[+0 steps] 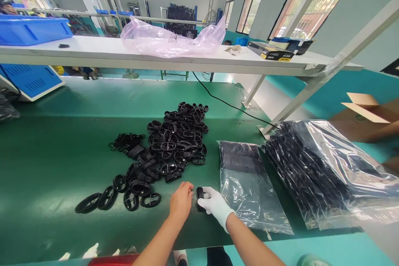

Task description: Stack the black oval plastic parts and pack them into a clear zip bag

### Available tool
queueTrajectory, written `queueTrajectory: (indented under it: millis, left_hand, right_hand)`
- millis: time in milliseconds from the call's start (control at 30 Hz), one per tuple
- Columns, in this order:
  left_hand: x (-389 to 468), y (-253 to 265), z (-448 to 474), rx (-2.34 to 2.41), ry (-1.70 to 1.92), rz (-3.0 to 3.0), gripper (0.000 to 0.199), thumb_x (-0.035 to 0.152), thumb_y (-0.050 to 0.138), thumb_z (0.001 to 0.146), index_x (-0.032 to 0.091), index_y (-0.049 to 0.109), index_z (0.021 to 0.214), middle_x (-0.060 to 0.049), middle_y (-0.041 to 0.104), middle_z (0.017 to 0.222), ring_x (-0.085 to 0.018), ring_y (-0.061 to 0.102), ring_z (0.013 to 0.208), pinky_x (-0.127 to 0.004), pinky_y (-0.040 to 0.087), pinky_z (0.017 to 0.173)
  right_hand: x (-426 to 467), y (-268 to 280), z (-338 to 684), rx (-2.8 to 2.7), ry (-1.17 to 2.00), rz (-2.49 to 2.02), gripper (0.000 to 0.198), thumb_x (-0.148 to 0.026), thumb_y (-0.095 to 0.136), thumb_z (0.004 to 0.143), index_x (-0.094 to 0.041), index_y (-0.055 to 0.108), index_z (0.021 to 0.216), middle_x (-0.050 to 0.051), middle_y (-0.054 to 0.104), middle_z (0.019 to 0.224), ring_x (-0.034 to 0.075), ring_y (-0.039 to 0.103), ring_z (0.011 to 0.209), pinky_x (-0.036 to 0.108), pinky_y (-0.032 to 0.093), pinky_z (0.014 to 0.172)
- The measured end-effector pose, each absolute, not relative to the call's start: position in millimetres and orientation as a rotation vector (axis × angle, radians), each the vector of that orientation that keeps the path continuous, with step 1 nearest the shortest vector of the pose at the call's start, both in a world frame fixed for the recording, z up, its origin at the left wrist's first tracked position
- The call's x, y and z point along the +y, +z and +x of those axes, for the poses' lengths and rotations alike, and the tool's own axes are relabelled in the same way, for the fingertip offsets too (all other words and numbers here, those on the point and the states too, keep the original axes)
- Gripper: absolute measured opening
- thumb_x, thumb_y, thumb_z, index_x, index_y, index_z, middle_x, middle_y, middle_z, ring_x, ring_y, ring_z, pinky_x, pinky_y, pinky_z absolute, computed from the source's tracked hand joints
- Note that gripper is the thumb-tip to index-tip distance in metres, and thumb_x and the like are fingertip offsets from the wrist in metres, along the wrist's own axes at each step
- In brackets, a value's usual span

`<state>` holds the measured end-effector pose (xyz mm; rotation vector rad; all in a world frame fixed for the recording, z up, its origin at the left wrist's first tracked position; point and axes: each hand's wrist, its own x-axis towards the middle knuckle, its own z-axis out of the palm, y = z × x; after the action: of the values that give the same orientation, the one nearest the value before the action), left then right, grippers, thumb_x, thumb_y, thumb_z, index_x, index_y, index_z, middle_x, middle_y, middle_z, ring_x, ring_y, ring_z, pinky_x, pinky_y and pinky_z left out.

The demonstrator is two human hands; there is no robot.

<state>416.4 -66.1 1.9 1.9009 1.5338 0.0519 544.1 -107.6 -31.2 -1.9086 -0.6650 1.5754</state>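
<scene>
Our right hand [215,205], in a white glove, is closed around one small black cable coil [200,193] near the front edge of the green tabletop [62,162]. Our bare left hand [181,200] rests just beside it with curled fingers touching the same coil; we cannot tell if it grips. We have only the head view. Behind our hands lies a big pile of coils [177,145], with some single coils [109,197] spread in a row to the left. To the right we see a clear bag [249,187] lying flat, and farther right a stack of filled bags [318,166]. We judge that many coils are already bagged, but the big pile is still loose.
</scene>
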Motion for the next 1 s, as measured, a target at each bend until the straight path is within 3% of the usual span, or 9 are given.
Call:
queueTrajectory:
  millis: [133,367,467,533,633,767,1000]
  left_hand:
    - [-54,-4,435,1.358,0.033,1.974,0.031,0.006,0.045,0.074,0.024,0.057,0.097,0.002,0.058,0.102,-0.011,0.057,0.092,-0.019,0.039,0.078]
    - [-38,9,397,1.427,0.014,2.048,0.038,0.007,0.042,0.074,0.024,0.053,0.106,0.000,0.055,0.110,-0.014,0.049,0.104,-0.024,0.037,0.087]
    - [-38,14,384,1.338,-0.207,2.207,0.063,0.011,0.058,0.061,0.028,0.045,0.121,-0.003,0.046,0.126,-0.023,0.040,0.116,-0.034,0.033,0.095]
    - [-41,14,386,1.252,-0.346,2.285,0.076,0.005,0.058,0.056,0.030,0.041,0.126,-0.005,0.040,0.132,-0.027,0.036,0.120,-0.040,0.029,0.098]
    - [-48,12,395,1.233,-0.400,2.321,0.076,-0.003,0.051,0.056,0.028,0.042,0.125,-0.007,0.041,0.131,-0.027,0.040,0.117,-0.039,0.032,0.096]
    - [-60,3,400,1.279,-0.194,2.033,0.080,0.008,0.062,0.055,0.026,0.036,0.128,-0.005,0.041,0.130,-0.021,0.051,0.105,-0.028,0.040,0.088]
    - [-74,-20,398,1.220,0.073,1.786,0.075,0.015,0.066,0.057,0.025,0.040,0.126,-0.004,0.050,0.122,-0.018,0.049,0.107,-0.027,0.036,0.093]
  right_hand:
    - [-106,-34,545,-0.652,1.593,-1.929,0.051,-0.012,0.059,0.057,-0.016,0.052,0.107,-0.004,0.058,0.064,0.006,0.047,0.042,0.015,0.033,0.037]
    - [-103,-39,547,-0.634,1.621,-1.935,0.048,-0.011,0.057,0.057,-0.012,0.051,0.105,-0.001,0.060,0.070,0.005,0.045,0.039,0.017,0.032,0.035]
    - [-102,-40,546,-0.631,1.606,-1.955,0.050,-0.010,0.055,0.057,-0.011,0.050,0.107,-0.002,0.058,0.067,0.005,0.043,0.037,0.019,0.032,0.034]
    - [-102,-41,544,-0.631,1.586,-1.971,0.056,-0.009,0.055,0.057,-0.013,0.047,0.113,-0.004,0.055,0.064,0.005,0.041,0.035,0.019,0.033,0.034]
    - [-103,-42,543,-0.636,1.573,-1.962,0.060,-0.009,0.054,0.058,-0.014,0.046,0.118,-0.005,0.052,0.062,0.005,0.041,0.035,0.019,0.033,0.035]
    - [-107,-42,544,-0.643,1.579,-1.919,0.060,-0.010,0.053,0.059,-0.014,0.047,0.118,-0.002,0.057,0.069,0.005,0.043,0.039,0.018,0.034,0.037]
    - [-110,-37,551,-0.700,1.628,-1.828,0.063,-0.011,0.053,0.057,-0.014,0.048,0.120,0.001,0.063,0.078,0.008,0.052,0.051,0.017,0.039,0.041]
